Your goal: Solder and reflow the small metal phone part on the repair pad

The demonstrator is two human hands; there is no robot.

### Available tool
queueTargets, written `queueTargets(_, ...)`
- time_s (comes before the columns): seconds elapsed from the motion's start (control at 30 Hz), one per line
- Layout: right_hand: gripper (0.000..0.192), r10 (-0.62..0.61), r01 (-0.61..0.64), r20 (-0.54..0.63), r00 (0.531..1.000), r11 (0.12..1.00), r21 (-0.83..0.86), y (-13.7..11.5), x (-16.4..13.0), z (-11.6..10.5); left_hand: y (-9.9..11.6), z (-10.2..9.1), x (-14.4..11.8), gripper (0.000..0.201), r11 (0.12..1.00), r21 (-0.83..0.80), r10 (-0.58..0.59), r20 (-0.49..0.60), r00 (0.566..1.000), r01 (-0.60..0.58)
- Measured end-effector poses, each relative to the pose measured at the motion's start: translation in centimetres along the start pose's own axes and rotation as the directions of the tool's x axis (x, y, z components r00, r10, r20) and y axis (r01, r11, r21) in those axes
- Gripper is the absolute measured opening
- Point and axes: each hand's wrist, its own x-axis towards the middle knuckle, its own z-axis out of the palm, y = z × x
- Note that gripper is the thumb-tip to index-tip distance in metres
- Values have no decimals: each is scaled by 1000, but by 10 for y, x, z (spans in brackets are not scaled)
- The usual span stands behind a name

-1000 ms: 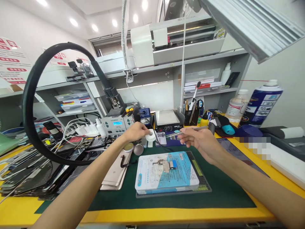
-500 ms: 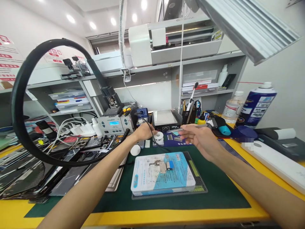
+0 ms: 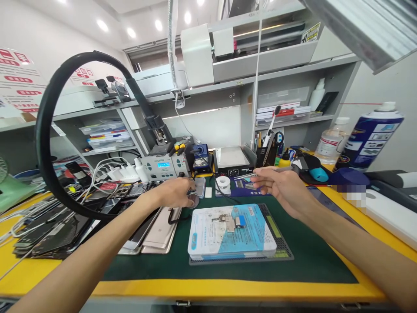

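Observation:
My left hand (image 3: 176, 192) is at the front of the hot-air station (image 3: 164, 167). Its fingers curl over the black hot-air gun handle (image 3: 181, 174), mostly hidden beneath the hand. Close below the fingertips lies a small round lid (image 3: 194, 200). My right hand (image 3: 282, 189) pinches thin metal tweezers (image 3: 246, 176), raised with the tips pointing left. Between and in front of my hands, a small metal phone part with a blue tab (image 3: 239, 221) rests on a blue-and-white flat box (image 3: 205, 241). A white spool of solder wire (image 3: 223, 182) stands behind the box.
Stacked phones and screens (image 3: 161, 230) lie to the left, under the looping black hose (image 3: 44, 130). A heating plate (image 3: 231, 157) sits at the back. Right are a spray can (image 3: 371, 139), a clear bottle (image 3: 330, 141) and a white long case (image 3: 387, 217).
My left hand has moved left, from beside the solder spool to the hot-air gun handle. My right hand keeps the tweezers raised. The view has shifted slightly.

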Motion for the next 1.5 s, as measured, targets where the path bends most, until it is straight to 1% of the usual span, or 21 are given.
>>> queueTargets(0.1,19,-6,6,0,1000,1000,-2,2,1,-1,2,5,-4,28,992,125,-1,129,992,-15)
queueTargets(0.13,19,-7,7,-1,1000,1000,-5,2,2,-1,3,6,-4,29,988,156,-3,151,989,-21)
queueTargets(0.2,18,-11,11,-7,1000,1000,-12,3,3,-2,6,9,-2,31,978,207,-15,171,985,-21)
queueTargets(0.33,15,-17,17,-18,1000,1000,-25,3,3,-3,9,13,4,36,961,275,-63,171,983,13)
queueTargets(0.47,12,-20,19,-28,999,999,-28,1,3,-3,12,16,8,32,962,270,-91,191,977,37)
queueTargets(0.53,12,-22,21,-31,999,999,-27,0,2,-3,11,13,9,32,972,232,-78,171,982,37)
queueTargets(0.6,12,-22,21,-29,999,999,-27,0,2,-3,6,7,10,33,984,175,-59,119,991,37)
queueTargets(0.7,12,-20,19,-27,999,1000,-25,-1,2,-2,-8,-4,8,36,995,85,-57,23,998,55)
queueTargets(0.77,11,-20,19,-29,999,1000,-21,-1,1,-2,-18,-8,5,36,996,44,-73,-34,997,75)
queueTargets(0.87,10,-22,21,-32,999,1000,-12,-2,0,-1,-28,-3,-7,35,992,16,-119,-108,987,121)
queueTargets(1.0,12,-22,22,-23,999,1000,-5,-1,0,0,-33,14,-26,36,985,3,-168,-165,972,170)
queueTargets(1.1,12,-23,22,-20,1000,1000,-10,-1,-1,1,-35,25,-35,33,983,12,-177,-180,968,182)
queueTargets(1.17,13,-23,22,-20,1000,1000,-17,-1,-1,1,-36,28,-38,31,983,28,-174,-178,969,182)
queueTargets(1.5,15,-19,18,-15,1000,999,-34,0,-1,0,-35,24,-39,32,982,112,-138,-101,985,149)
